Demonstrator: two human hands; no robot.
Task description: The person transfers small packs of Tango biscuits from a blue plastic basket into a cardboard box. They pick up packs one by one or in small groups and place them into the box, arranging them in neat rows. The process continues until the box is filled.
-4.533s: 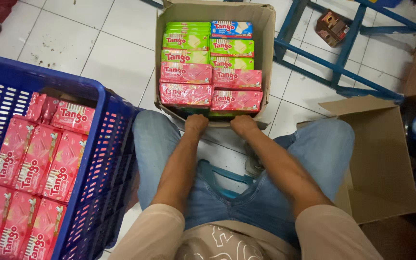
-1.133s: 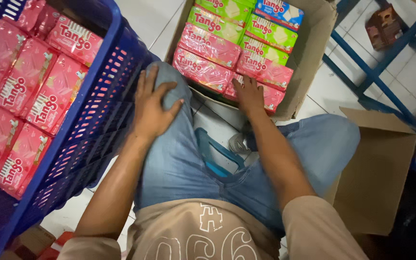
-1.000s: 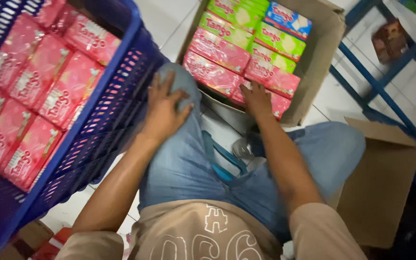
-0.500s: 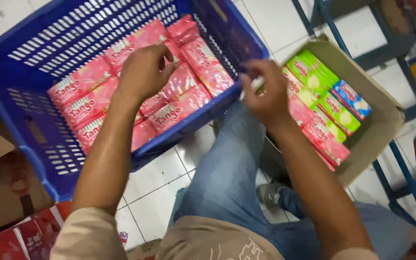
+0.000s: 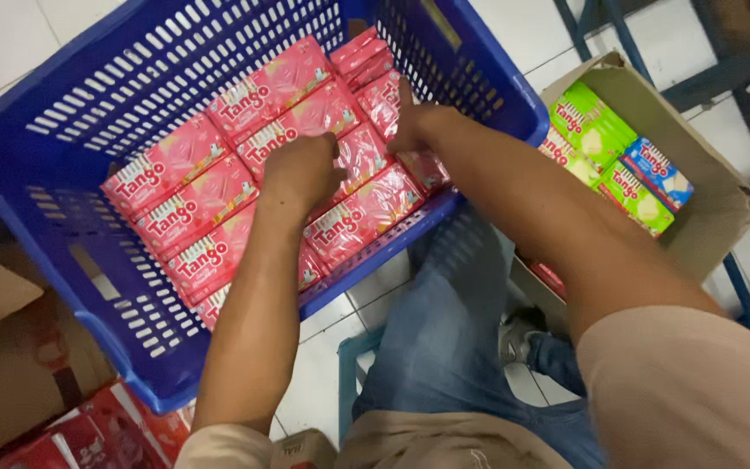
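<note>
both hands are down in the blue basket (image 5: 62,174). the left hand (image 5: 301,169) lies curled on the pink packs (image 5: 219,182), which spread under and beside it. the right hand (image 5: 414,126) grips a pink pack at the far corner.

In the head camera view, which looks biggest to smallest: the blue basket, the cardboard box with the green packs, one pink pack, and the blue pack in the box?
1. blue basket
2. cardboard box, partly hidden by the arm
3. pink pack in the basket
4. blue pack; it lies farther from the camera, so places 3 and 4 are unsure.
</note>
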